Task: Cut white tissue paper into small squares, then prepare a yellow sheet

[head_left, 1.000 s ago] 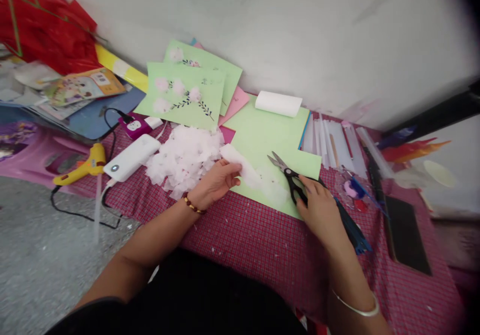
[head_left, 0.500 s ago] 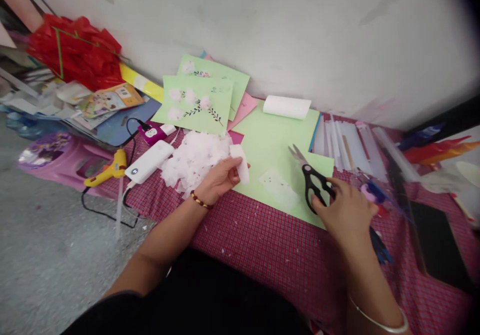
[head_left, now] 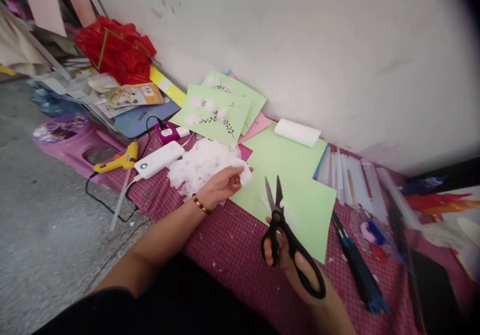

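Observation:
My left hand pinches a small piece of thin white paper at the edge of the fluffy pale pink pile. In my right hand is a pair of black-handled scissors, with fingers through the handles. The blades stand apart and point up and away from me. Beneath them lies a light green sheet, with a pale scrap on it partly hidden by the scissors.
Green cards with pale puffs and dark leaf sprigs lie at the back, beside a white paper roll. A white power bank and yellow glue gun sit left. A blue-black utility knife and glue sticks lie right.
My right hand has lifted the scissors off the green sheet, moved them left and nearer, and now has fingers in the handles with the blades wider apart. The left hand keeps its pinch. The view has shifted.

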`<state>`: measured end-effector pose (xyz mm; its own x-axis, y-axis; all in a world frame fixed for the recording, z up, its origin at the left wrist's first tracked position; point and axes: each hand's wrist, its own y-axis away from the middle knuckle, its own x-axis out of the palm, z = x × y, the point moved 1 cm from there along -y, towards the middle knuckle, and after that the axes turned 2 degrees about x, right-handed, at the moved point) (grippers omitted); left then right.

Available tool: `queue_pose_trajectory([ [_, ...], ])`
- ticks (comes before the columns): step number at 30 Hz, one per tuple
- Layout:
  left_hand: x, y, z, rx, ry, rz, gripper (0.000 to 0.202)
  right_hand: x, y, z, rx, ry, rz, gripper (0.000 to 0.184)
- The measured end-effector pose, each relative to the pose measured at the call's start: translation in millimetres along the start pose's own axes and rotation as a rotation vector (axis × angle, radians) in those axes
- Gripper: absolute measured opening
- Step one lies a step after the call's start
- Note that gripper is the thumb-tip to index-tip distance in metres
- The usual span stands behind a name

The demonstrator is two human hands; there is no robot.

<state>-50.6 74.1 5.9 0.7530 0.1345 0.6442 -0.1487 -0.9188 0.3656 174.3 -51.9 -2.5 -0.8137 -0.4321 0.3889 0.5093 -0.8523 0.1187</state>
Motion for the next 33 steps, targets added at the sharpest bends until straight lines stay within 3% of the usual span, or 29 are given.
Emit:
queue_pose_trajectory([
  [7, -4.3, -3.6, 3.4, 0.094, -0.037, -0.015, 0.015, -3.5, 3.5, -4.3, 0.097, 0.02, 0.071, 0.055],
  [19, -3.5, 3.4, 3.2, 0.244, -0.224, 0.02, 0.018, 0.2, -0.6, -7.1, 0.12, -0.001, 0.002, 0.053],
  [24, 0.0, 10.7, 1.2, 0.241, -0.298, 0.116, 0.025, -0.8, -3.3, -7.9, 0.08, -0.065, -0.01, 0.046],
  [30, 2.3, 13.3, 4.7, 0.168, -0.359, 0.262, 0.038, 0.2, -3.4, -6.3, 0.147, -0.133, -0.012, 0.058],
  [33, 4.3, 14.5, 7.5, 0.13, -0.383, 0.3, 0.044, 5.0, -4.3, -3.1, 0.139, -0.179, -0.04, 0.053],
])
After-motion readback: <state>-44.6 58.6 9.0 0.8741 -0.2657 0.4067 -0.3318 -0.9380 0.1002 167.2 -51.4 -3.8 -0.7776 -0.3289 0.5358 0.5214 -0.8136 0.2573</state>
